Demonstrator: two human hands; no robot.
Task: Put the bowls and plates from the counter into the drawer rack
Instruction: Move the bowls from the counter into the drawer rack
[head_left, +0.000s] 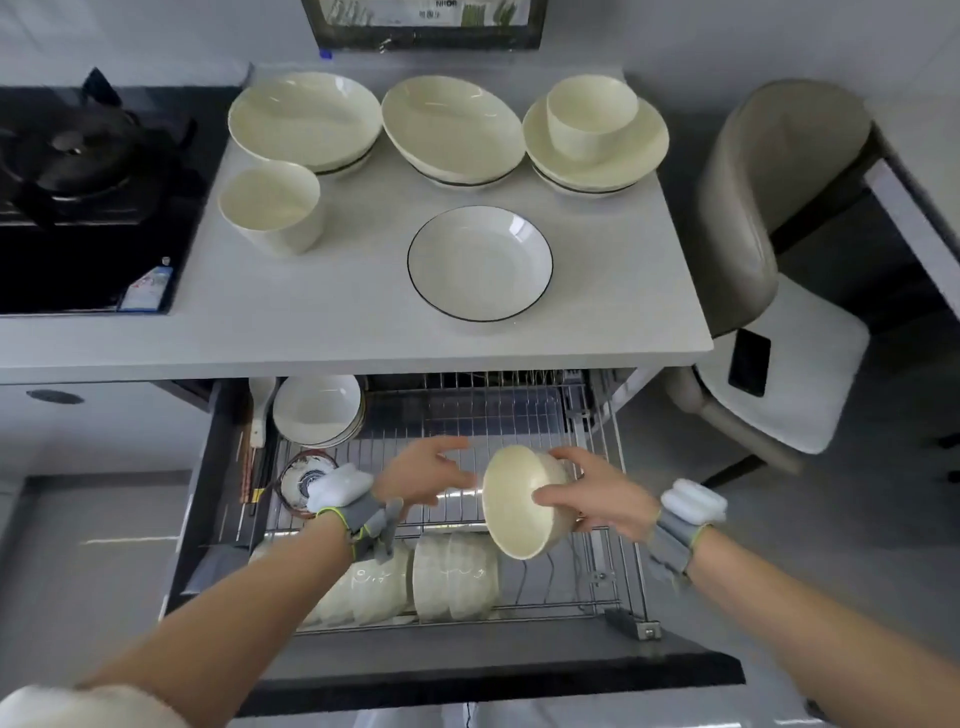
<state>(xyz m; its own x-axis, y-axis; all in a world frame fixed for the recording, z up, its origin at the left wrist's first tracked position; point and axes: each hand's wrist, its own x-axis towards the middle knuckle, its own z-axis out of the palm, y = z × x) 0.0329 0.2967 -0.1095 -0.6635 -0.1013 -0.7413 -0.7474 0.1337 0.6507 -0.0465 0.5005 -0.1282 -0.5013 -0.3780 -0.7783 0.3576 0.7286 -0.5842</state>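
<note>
My right hand (597, 499) grips a cream bowl (517, 501) tilted on its side above the wire drawer rack (467, 415). My left hand (423, 475) hovers just left of the bowl, fingers relaxed, holding nothing. Several cream bowls (415, 577) stand on edge in the rack's front row. On the counter (363, 291) sit a black-rimmed plate (480, 262), a cream cup-shaped bowl (270, 208), two wide cream bowls (306, 119) (452, 130), and a stack of wide bowls (639, 150) with a small bowl (592, 117) inside.
White bowls (317, 410) and a patterned bowl (304, 480) sit in the rack's left part, beside chopsticks (249, 467). A gas stove (88, 171) is at the left. A chair (769, 312) with a phone (748, 361) stands to the right.
</note>
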